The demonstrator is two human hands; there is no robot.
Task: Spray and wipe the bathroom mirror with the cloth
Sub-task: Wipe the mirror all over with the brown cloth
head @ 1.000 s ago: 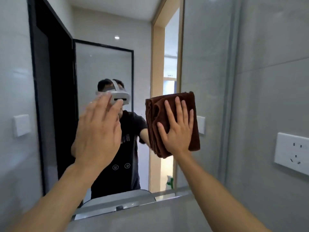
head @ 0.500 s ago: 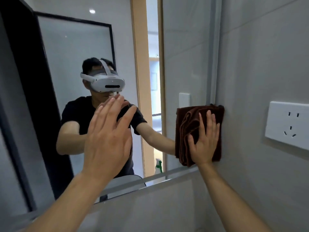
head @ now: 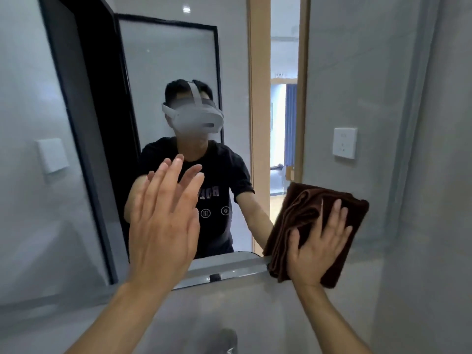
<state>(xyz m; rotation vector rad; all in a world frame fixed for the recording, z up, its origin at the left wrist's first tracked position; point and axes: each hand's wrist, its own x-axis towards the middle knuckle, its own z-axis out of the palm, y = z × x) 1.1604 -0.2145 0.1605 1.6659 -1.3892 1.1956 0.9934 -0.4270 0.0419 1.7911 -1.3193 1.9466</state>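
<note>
Pressing the folded brown terry cloth at the frameless wall mirror's lower right corner, the right hand keeps its fingers flat; the left hand (fingers straight, grasping nothing) blocks the reflected black T-shirt.

cloth: showing dark brown | wall tiles: showing pale grey | reflected door frame: showing tan | reflected shirt: showing black

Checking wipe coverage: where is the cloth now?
Head view, lower right: the cloth lies under the right hand, flat against the mirror's bottom edge.
</note>
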